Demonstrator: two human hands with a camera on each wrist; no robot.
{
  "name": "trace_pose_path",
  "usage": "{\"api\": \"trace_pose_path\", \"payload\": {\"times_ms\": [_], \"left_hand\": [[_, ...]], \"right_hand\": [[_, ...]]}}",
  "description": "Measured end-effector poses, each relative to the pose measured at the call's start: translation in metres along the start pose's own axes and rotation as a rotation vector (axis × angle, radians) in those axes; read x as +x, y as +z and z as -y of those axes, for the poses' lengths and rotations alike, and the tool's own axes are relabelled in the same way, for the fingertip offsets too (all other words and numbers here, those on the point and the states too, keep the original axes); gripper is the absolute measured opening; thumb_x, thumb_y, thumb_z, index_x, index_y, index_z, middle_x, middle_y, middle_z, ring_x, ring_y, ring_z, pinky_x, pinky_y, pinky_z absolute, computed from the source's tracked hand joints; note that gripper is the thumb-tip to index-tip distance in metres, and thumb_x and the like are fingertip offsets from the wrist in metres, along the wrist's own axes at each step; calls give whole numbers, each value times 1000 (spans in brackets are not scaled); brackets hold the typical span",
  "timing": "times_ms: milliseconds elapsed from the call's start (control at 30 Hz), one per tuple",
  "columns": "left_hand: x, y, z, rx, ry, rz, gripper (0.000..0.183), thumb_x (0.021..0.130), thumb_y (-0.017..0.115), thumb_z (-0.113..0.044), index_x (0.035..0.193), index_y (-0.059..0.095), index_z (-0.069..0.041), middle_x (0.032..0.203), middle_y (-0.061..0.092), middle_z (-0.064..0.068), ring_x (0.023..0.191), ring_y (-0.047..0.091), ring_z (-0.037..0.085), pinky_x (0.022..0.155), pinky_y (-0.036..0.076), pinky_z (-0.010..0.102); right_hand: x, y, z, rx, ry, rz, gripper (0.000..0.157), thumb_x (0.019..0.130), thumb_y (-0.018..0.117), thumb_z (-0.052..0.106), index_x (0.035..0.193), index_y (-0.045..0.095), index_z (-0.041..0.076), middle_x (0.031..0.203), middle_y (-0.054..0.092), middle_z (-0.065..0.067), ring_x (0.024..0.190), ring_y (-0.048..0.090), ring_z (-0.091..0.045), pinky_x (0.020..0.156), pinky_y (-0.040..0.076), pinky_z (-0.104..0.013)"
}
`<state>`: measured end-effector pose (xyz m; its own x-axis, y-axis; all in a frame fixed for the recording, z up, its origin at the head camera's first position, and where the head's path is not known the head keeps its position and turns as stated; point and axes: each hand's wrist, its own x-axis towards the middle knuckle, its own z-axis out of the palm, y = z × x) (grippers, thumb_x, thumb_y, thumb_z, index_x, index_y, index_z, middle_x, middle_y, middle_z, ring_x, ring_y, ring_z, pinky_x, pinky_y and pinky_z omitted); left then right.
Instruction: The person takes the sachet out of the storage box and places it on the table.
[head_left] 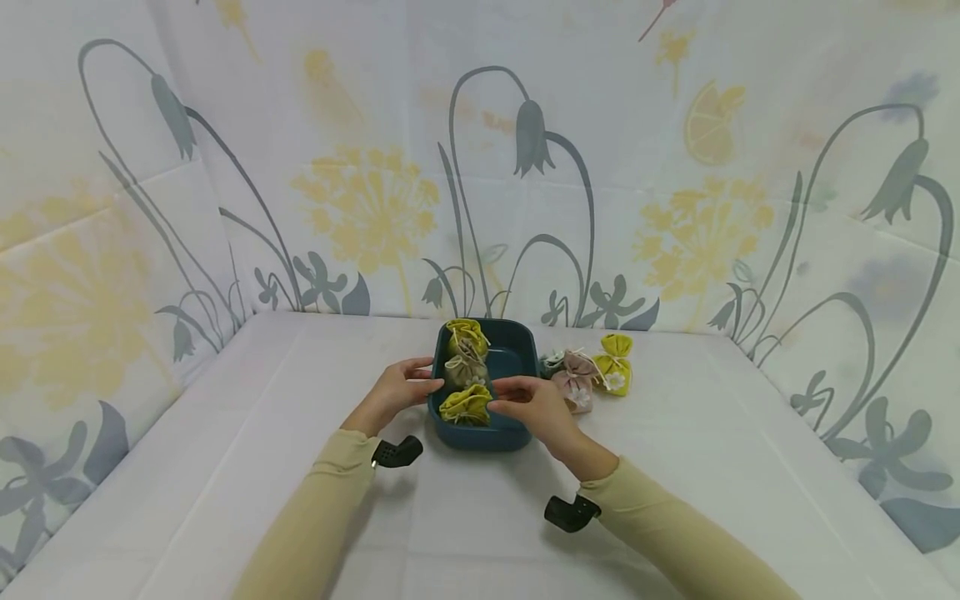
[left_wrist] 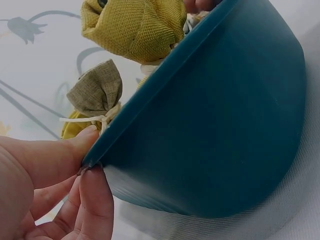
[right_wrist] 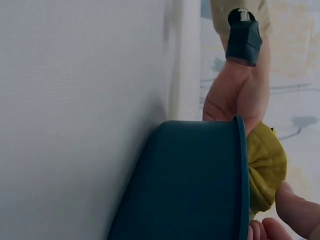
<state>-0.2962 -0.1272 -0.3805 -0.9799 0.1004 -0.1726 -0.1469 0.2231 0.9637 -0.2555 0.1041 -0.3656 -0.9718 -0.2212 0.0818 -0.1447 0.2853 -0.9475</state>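
Note:
A dark teal plastic basin stands on the table, with small drawstring pouches along its left side. A yellow pouch lies at the near end, a grey-brown pouch in the middle and another yellow pouch at the far end. My left hand pinches the basin's left rim between thumb and fingers, plain in the left wrist view. Inside the basin, my right hand holds the near yellow pouch by its right side; its thumb touches the cloth. The basin wall partly hides the fingers.
Right of the basin lie a pink pouch with a white flower, a yellow pouch with a flower, and a grey-green pouch partly hidden. A white cloth covers the table; a flower-printed curtain hangs behind.

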Motion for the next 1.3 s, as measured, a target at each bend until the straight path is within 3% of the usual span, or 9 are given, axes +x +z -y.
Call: {"api": "trace_pose_path", "payload": {"times_ms": [567,900,1100,1300], "left_hand": [[0,0,-1,16,5,-2,59,87,67,-15,140,42,-9,130,47,19,105,57,29,91,48,39],[2,-1,0,5,11,2,60,86,69,-16,139,43,-9,128,48,18,104,58,27,91,47,39],[1,-1,0,7,8,3,59,86,68,-15,139,43,-8,129,47,19,106,57,27,91,47,38],[0,-2,-1,13,9,-1,58,87,67,-15,139,42,-7,130,47,20,106,57,28,90,48,38]], "right_hand": [[11,22,8,-69,38,25,28,80,75,12,106,70,6,97,66,-1,88,59,-16,74,53,-30],[17,29,15,-24,45,15,12,82,72,10,91,71,3,85,67,-2,77,60,-14,74,53,-35],[20,29,17,29,40,-5,11,85,68,8,91,70,-1,81,67,-3,72,60,-15,78,52,-45],[21,25,17,66,54,-38,12,86,66,8,92,70,-1,82,66,-4,71,61,-16,78,52,-45]]}}
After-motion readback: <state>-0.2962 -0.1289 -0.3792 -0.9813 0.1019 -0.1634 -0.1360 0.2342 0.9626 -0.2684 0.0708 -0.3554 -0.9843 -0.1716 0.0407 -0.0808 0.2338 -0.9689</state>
